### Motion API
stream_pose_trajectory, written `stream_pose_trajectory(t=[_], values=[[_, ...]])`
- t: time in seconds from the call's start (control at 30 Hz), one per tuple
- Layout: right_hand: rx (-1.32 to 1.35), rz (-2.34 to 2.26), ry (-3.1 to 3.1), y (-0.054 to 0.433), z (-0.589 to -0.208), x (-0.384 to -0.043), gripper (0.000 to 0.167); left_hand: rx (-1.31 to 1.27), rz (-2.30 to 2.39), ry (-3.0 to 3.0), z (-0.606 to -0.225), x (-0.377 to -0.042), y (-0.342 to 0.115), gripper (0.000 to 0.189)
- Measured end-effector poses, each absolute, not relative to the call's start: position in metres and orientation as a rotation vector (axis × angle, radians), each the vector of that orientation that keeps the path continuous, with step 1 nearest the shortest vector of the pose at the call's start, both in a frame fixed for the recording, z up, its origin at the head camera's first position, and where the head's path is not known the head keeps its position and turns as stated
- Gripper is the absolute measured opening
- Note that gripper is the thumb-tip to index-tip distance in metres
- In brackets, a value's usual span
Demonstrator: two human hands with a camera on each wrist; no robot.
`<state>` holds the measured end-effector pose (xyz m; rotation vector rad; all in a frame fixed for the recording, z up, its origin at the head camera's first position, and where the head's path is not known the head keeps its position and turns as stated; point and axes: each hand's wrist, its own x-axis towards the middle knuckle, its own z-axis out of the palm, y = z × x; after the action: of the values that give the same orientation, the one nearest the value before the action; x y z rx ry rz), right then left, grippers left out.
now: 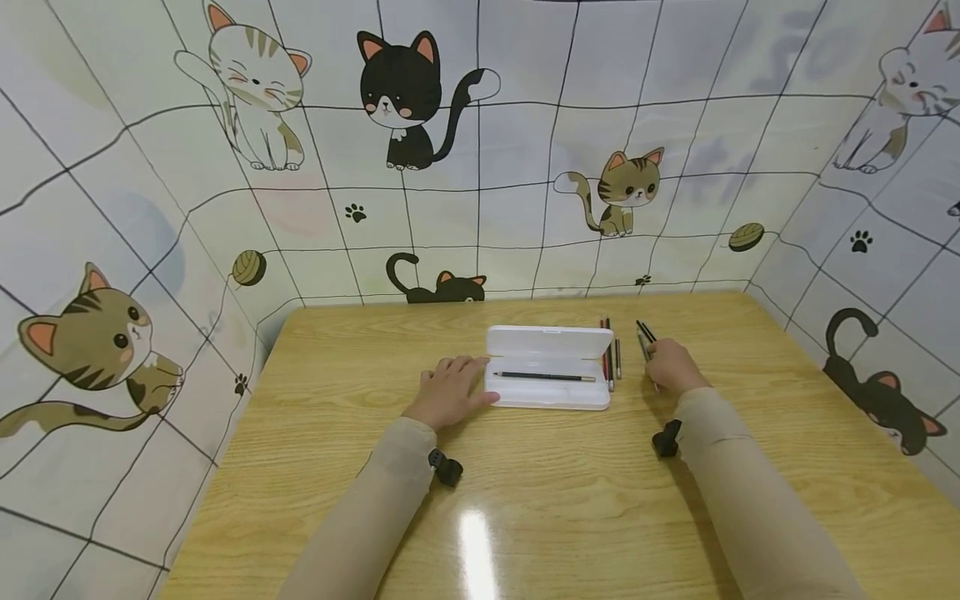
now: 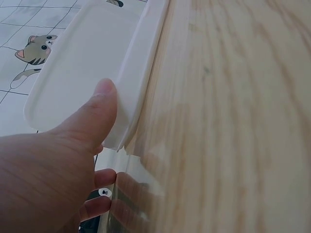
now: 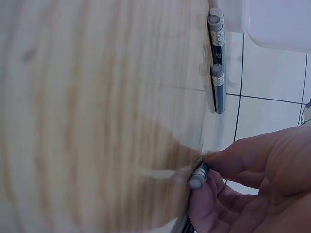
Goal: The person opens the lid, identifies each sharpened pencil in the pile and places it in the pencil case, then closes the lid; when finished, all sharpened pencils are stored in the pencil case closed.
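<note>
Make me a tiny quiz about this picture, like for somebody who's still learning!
1. What lies inside the open white case?
2. Pick one: the left hand is at the case's A) right end, B) left end.
3. True or false: the right hand is holding nothing.

Key: 1. One black pencil. 2. B. 3. False; it pinches a grey-ended pencil.

Wall cloth (image 1: 517,142): bright, evenly lit in head view.
Tabletop (image 1: 570,517): white glare streak (image 1: 477,554) at 6 o'clock.
Right sleeve (image 1: 757,492): soft shadow along 9 o'clock side.
Left hand (image 2: 56,167): dim in left wrist view; faint shadow toward 3 o'clock.
Right hand (image 3: 257,179): broad shadow toward 9 o'clock; tabletop grain blurred in right wrist view.
</note>
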<state>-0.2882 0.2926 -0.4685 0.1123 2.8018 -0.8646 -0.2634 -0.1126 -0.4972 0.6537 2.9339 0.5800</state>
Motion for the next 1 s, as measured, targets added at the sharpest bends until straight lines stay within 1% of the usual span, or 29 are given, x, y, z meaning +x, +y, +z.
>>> stream_pose_trajectory(t=[0.1,0.37,0.6,1.0], values=[[0.145,-0.933,2.760,0.295,-0.469,-0.288,0.061,0.655,0.580,2.929,-0.497,-0.263,-0.112,0.076],[0.216,-1.203,2.614,0.300,-0.466,-0.285,0.056,0.648,0.587,2.932,-0.499,-0.264,-0.112,0.077],[0.277,-1.388,2.500,0.304,-0.464,-0.282,0.060,0.655,0.590,2.932,-0.500,-0.264,-0.113,0.077],[0.308,-1.480,2.468,0.312,-0.465,-0.281,0.061,0.657,0.568,2.931,-0.500,-0.265,-0.113,0.077]])
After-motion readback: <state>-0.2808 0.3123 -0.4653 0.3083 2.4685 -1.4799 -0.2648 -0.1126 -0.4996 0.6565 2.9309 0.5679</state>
